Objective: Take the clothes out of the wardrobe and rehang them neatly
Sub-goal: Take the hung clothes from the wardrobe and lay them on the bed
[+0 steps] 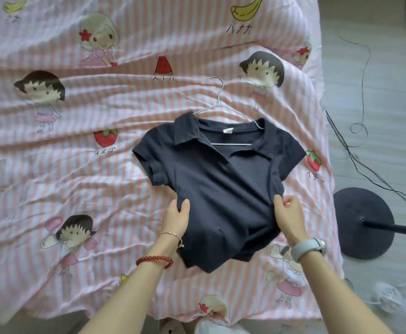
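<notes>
Dark navy polo shirt [221,189] lies front-up on the bed [76,141], right of centre, collar away from the camera. A white wire hanger [217,106] is threaded through the neck: hook and shoulders stick out above the collar, bottom bar visible inside the neck opening. Left hand [176,216] grips the shirt's left side near the waist, thumb on top of the fabric, fingers tucked under. Right hand [288,218] grips the right side seam at the same height, fingers curled around a bunched fold. Fabric wrinkles between the two hands; the hem lies loose near the wrists. Bed sheet is pink-striped with cartoon prints. Black round stand base [363,222] and cables [356,116] sit on the floor to the right of the bed.
</notes>
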Available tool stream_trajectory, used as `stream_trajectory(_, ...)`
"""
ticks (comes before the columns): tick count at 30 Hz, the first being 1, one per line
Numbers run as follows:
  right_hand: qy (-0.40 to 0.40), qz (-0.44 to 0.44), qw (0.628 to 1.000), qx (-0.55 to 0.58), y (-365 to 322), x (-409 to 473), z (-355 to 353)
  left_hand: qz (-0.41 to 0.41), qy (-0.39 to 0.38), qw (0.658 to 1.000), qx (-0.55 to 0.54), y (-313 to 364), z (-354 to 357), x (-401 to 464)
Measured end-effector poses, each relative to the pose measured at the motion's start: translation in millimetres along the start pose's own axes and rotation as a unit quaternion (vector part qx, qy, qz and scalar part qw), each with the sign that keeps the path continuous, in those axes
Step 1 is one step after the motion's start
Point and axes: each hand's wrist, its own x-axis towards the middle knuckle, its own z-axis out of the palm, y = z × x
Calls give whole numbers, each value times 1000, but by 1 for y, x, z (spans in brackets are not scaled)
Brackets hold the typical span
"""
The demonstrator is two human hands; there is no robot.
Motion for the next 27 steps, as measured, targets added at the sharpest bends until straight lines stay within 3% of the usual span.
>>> stream_trajectory(3, 64, -71, 985, -143, 0, 0, -30, -59, -6, 997, 55, -13, -2, 1)
stream_trajectory(7, -57, 16, 955, -292, 5, -14, -27, -72, -60, 992, 81, -42, -7, -20)
stream_trajectory(9, -33, -31, 946, -322, 5, -35, -17, -42, -62, 993, 89, -52, -12, -38)
stream_trajectory(12, -19, -161, 908, -386, -7, -77, 4, 31, 23, 978, 206, -59, -36, -65)
stream_trajectory(17, -95, -321, 826, -455, -54, -154, 59, 121, 195, 907, 354, -70, -124, -118)
stream_trajectory(24, -232, -580, 667, -405, -117, -333, 163, 77, 424, 857, 284, -147, -284, -239)
stream_trajectory(27, -300, -652, 579, -387, -113, -433, 201, 50, 521, 821, 228, -207, -331, -314)
